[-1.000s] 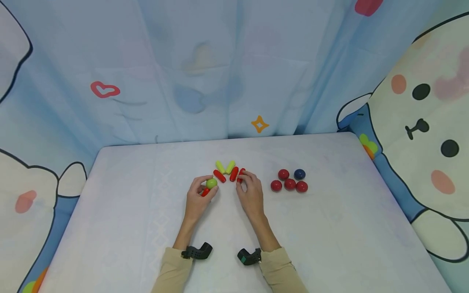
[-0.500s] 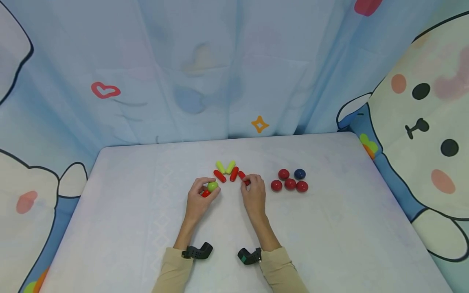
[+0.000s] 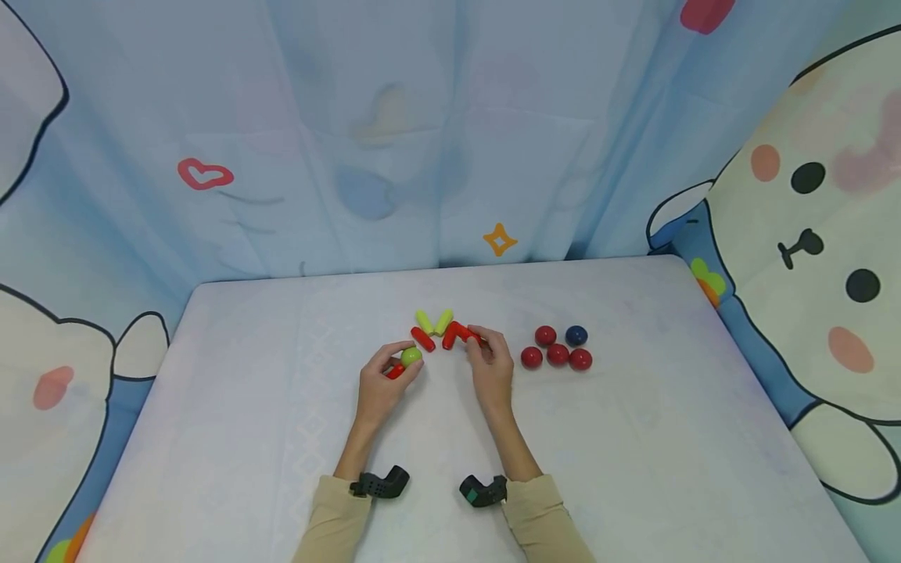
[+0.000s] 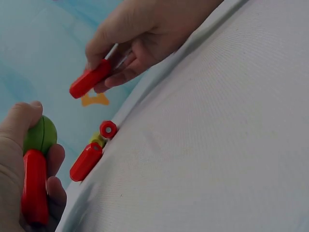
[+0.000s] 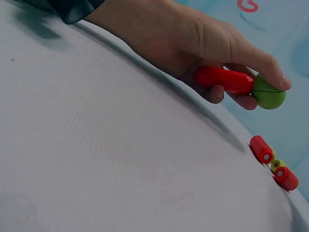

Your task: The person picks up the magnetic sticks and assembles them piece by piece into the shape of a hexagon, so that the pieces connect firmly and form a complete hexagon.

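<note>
My left hand [image 3: 380, 385] holds a green ball [image 3: 411, 356] and a red stick [image 5: 227, 79] together, the ball at the stick's end. Off the table, my right hand [image 3: 492, 374] pinches another red stick [image 4: 90, 79] between thumb and fingers. Beyond the hands lie two yellow-green sticks, one on the left [image 3: 424, 321] and one on the right [image 3: 443, 321], angled in a V. Two more red sticks, a left one [image 3: 422, 338] and a right one [image 3: 449, 338], lie on the table just in front of them.
To the right of my right hand, several red balls [image 3: 558, 354] and a dark blue ball [image 3: 576, 336] sit in a cluster. They rest on a white-covered table [image 3: 633, 438]. A blue patterned curtain [image 3: 317, 195] hangs along the table's back edge.
My right hand has shifted slightly right, and the red stick in it has swung from near upright in the head view to a slant. The left hand has barely moved.
</note>
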The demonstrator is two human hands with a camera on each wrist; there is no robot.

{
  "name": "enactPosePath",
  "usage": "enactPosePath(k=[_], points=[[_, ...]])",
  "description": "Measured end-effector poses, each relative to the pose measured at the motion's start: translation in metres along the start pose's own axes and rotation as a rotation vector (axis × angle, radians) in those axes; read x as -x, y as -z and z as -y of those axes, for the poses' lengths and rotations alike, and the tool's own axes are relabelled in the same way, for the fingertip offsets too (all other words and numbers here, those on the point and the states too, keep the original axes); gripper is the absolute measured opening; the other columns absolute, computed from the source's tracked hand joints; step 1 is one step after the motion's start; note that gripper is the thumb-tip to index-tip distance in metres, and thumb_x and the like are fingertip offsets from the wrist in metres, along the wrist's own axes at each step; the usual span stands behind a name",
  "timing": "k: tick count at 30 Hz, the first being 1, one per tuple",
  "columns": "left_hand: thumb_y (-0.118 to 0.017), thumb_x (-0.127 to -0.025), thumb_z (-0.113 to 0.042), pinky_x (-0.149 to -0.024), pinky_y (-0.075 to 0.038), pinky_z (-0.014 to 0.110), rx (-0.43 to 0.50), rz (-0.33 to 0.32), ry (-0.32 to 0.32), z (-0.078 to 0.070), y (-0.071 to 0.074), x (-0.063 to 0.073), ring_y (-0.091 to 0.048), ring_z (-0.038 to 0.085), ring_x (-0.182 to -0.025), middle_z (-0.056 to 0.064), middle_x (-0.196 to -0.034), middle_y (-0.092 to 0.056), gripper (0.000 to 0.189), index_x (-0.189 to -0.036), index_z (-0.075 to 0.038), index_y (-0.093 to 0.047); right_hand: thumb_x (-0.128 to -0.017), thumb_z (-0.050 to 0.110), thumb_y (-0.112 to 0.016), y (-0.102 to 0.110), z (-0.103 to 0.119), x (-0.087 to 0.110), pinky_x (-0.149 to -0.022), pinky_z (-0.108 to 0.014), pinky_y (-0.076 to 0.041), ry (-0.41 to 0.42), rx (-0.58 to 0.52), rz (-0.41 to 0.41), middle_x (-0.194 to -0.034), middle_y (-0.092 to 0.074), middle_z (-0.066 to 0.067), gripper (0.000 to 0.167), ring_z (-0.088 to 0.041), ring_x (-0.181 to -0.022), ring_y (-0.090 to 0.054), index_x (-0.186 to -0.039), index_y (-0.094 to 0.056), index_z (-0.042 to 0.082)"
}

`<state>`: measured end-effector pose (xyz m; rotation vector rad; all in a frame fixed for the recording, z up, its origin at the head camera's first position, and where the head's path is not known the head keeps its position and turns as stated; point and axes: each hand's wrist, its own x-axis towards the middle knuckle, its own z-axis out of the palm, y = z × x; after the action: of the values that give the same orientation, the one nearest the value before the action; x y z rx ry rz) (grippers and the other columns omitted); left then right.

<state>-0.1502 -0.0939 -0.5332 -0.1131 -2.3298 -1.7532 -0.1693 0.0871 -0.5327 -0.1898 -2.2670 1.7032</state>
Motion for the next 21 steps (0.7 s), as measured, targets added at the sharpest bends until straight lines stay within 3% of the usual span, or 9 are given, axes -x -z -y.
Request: enactPosePath(k=[5, 11, 21], points=[[-0.074, -0.085, -0.022, -0.067, -0.050, 0.017, -0.005, -0.008, -0.028, 0.000, 0.000, 0.000, -0.057, 0.013, -0.085, 0.003, -0.108, -0.068, 0.032, -0.116, -0.014, -0.069, -0.097, 0.015, -0.057, -0.001, 0.003, 0.001, -0.087, -0.010, -0.051, 0.011, -0.142, 0.123, -0.118, -0.060, -0.004, 0.023, -0.016, -0.105, -0.060, -0.118, -0.065, 0.014], [-0.075, -0.085, -0.022, -0.073, -0.052, 0.018, -0.015, -0.019, -0.065, 0.002, 0.000, -0.001, -0.058, 0.014, -0.089, 0.002, -0.112, -0.067, 0.031, -0.115, -0.016, -0.070, -0.095, 0.006, -0.057, -0.004, 0.006, 0.004, -0.089, -0.010, -0.049, 0.059, -0.160, 0.256, -0.119, -0.060, -0.012, 0.022, -0.021, -0.107, -0.060, -0.116, -0.066, 0.006], [-0.075, -0.085, -0.023, -0.076, -0.052, 0.020, -0.031, -0.014, -0.072, 0.005, 0.000, -0.002, -0.058, 0.015, -0.090, 0.001, -0.113, -0.066, 0.032, -0.115, -0.016, -0.070, -0.093, -0.001, -0.057, 0.005, 0.042, 0.016, -0.090, -0.009, -0.048, 0.111, -0.131, 0.281, -0.115, -0.061, -0.018, 0.022, -0.025, -0.106, -0.061, -0.113, -0.065, -0.004]])
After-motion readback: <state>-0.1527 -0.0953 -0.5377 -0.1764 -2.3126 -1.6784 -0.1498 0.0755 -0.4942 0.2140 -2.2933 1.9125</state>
